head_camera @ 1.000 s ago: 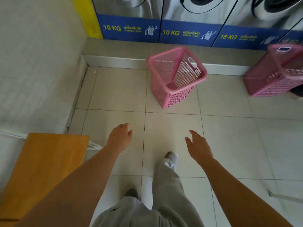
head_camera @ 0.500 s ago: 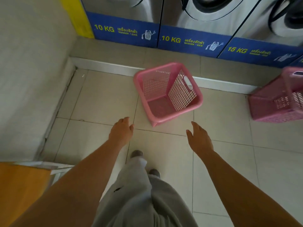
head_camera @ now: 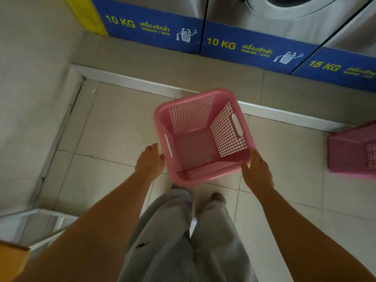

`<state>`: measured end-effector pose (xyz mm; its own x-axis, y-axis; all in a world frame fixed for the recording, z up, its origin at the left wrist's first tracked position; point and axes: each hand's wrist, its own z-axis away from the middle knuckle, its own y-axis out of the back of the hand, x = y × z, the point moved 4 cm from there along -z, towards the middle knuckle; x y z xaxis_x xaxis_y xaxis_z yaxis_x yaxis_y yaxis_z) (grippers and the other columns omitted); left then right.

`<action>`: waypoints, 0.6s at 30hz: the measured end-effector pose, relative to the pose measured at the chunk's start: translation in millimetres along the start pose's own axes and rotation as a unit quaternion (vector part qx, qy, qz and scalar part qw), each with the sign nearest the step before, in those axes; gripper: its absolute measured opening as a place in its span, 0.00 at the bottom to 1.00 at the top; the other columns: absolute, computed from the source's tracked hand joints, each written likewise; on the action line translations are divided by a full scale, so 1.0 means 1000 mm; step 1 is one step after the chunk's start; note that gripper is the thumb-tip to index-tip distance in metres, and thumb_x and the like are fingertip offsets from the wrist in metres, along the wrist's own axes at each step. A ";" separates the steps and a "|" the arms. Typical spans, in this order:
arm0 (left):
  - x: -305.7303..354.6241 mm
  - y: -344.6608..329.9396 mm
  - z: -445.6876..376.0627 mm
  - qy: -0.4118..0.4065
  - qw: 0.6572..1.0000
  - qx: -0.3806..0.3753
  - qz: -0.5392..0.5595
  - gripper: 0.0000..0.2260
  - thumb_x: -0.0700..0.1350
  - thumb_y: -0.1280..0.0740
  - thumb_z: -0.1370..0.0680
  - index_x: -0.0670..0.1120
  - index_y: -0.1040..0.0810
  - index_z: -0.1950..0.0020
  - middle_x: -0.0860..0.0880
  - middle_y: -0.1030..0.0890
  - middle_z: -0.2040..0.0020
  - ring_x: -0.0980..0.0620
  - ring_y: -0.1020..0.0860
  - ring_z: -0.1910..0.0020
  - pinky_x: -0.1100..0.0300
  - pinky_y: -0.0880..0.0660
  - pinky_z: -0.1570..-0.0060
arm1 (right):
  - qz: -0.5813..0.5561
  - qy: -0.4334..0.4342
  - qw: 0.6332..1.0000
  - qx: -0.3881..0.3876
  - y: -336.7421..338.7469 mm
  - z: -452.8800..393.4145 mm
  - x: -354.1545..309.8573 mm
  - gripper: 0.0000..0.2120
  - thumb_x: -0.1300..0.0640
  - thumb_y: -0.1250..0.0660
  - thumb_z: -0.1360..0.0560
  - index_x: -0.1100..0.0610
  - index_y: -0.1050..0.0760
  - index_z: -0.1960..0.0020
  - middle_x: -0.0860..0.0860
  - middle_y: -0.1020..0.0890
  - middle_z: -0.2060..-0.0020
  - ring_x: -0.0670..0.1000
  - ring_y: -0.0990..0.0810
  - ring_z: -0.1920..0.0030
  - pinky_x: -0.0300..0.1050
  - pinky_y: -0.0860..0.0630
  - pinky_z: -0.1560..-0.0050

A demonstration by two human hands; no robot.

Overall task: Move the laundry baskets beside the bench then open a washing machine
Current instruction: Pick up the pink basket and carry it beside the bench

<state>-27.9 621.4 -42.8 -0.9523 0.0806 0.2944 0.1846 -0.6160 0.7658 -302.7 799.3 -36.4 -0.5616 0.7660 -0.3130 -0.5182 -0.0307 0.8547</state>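
An empty pink laundry basket [head_camera: 200,119] stands upright on the tiled floor straight in front of me. My left hand [head_camera: 150,159] is at its left rim and my right hand [head_camera: 256,169] at its right rim, both with fingers apart and at most touching the rim, neither wrapped around it. A second pink basket [head_camera: 352,151] lies tipped on its side at the right edge. The wooden bench [head_camera: 10,259] shows only as an orange corner at the bottom left. Washing machines [head_camera: 284,21] with blue labels line the far wall, doors shut.
A raised tiled step [head_camera: 183,66] with a white kerb runs under the machines. A tiled wall [head_camera: 30,98] closes the left side. A white frame [head_camera: 40,222] sits beside the bench. My legs in grey trousers [head_camera: 183,241] stand behind the basket.
I have stepped forward, so the basket is now right at my hands. Both hands have reached from short of it to either side of its rim. The bench has slid nearly out of view.
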 end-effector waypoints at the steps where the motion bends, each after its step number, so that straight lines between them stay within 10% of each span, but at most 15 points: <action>1: 0.005 -0.002 -0.007 0.012 1.000 -0.003 0.007 0.23 0.50 0.42 0.19 0.44 0.39 0.26 0.41 0.31 0.29 0.40 0.29 0.32 0.46 0.29 0.36 | -0.004 0.001 1.000 0.000 0.002 -0.013 0.001 0.25 0.52 0.38 0.22 0.57 0.41 0.28 0.59 0.25 0.35 0.63 0.22 0.40 0.62 0.23 0.43; 18: 0.020 -0.101 -0.111 0.285 0.942 0.048 0.171 0.29 0.51 0.38 0.22 0.43 0.44 0.25 0.39 0.35 0.26 0.36 0.29 0.33 0.38 0.29 0.37 | 0.051 0.091 0.992 -0.068 -0.054 -0.230 0.033 0.34 0.46 0.40 0.21 0.51 0.54 0.23 0.56 0.39 0.25 0.63 0.32 0.30 0.64 0.29 0.36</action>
<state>-92.5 598.2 -178.2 -0.8036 -0.5608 0.1994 0.4996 -0.4536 0.7380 -441.7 678.6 -187.8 -0.7165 0.6261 -0.3077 -0.5276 -0.1977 0.8262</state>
